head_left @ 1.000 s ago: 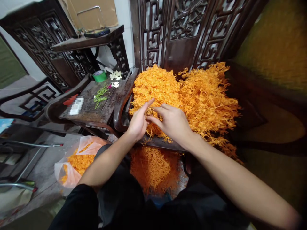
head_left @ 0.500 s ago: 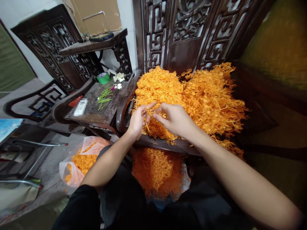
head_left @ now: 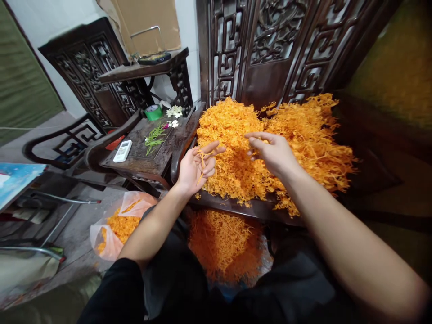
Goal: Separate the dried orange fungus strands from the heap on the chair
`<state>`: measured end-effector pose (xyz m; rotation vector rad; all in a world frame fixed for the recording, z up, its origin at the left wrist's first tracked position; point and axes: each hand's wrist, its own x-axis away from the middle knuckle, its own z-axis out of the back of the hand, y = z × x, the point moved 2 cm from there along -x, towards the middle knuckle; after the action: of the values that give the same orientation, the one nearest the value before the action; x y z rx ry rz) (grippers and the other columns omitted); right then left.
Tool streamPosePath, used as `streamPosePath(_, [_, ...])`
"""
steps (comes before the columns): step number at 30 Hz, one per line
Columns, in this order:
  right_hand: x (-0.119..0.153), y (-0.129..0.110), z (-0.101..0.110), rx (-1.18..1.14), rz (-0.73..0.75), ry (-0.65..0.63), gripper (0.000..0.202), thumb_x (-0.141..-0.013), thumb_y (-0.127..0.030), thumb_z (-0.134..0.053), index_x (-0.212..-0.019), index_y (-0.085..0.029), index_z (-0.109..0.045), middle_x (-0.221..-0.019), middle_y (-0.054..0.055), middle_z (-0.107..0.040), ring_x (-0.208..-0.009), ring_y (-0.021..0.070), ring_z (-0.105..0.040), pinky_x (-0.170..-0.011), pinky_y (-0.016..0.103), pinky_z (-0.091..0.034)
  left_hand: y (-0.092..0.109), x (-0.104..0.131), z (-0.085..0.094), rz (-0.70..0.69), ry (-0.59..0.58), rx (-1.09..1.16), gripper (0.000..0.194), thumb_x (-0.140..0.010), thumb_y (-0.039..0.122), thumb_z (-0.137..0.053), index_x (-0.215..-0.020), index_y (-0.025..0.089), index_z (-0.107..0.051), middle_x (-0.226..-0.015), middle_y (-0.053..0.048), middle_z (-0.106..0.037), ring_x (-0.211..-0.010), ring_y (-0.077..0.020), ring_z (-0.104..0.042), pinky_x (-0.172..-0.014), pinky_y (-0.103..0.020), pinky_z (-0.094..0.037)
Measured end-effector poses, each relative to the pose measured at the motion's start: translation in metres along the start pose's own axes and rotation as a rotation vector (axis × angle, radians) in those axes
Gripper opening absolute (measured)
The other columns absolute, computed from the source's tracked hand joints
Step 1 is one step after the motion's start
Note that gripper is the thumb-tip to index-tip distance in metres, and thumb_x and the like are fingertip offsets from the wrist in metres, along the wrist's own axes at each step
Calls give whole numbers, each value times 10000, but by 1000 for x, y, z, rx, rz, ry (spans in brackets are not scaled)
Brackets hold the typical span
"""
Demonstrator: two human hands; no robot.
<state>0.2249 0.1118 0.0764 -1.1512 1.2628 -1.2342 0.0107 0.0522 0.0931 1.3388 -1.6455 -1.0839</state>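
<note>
My left hand (head_left: 199, 166) is palm up with its fingers partly curled around a thin, branched orange plastic stem (head_left: 201, 167). It is above the front left edge of a big heap of similar orange branched pieces (head_left: 229, 126) on a dark wooden seat. Over the middle of the heap is my right hand (head_left: 270, 150), back upward, fingers pointing left and loosely apart. No piece shows in it. More orange branched pieces (head_left: 226, 238) lie in a container between my knees, below the seat's front edge (head_left: 232, 206).
A clear plastic bag (head_left: 126, 220) with orange bits sits on the floor at left. The wooden side table (head_left: 135, 159) holds green tape (head_left: 153, 112), green stems (head_left: 154, 139), white flower pieces (head_left: 174, 111) and a white remote (head_left: 122, 151). A carved chair back (head_left: 270, 76) rises behind the heap.
My right hand has moved right, away from my left hand, and its fingers have spread. My left hand has turned more palm up, keeping the orange stem. The view has shifted slightly.
</note>
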Motion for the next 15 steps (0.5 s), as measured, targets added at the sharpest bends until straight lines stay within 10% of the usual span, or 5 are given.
streamPosePath(9, [-49, 38, 23, 312, 230, 410, 213, -888, -242, -670, -897, -250, -457, -1127, 162, -577, -1084, 222, -552, -1007, 389, -394, 31, 31, 2, -52, 51, -76, 547, -966, 430, -295, -1234, 210, -718, -1381, -132, -661, -477, -69, -213, -454, -269, -214])
streamPosePath(15, [-68, 73, 4, 846, 426, 264, 315, -871, -374, -758, -1037, -176, -578, -1474, 342, -451, -1431, 327, -421, -1084, 501, -308, 57, 69, 17, -138, 45, 74, 515, -1002, 402, -259, -1157, 191, -702, -1315, -129, -691, -452, -58, -185, -432, -265, -186])
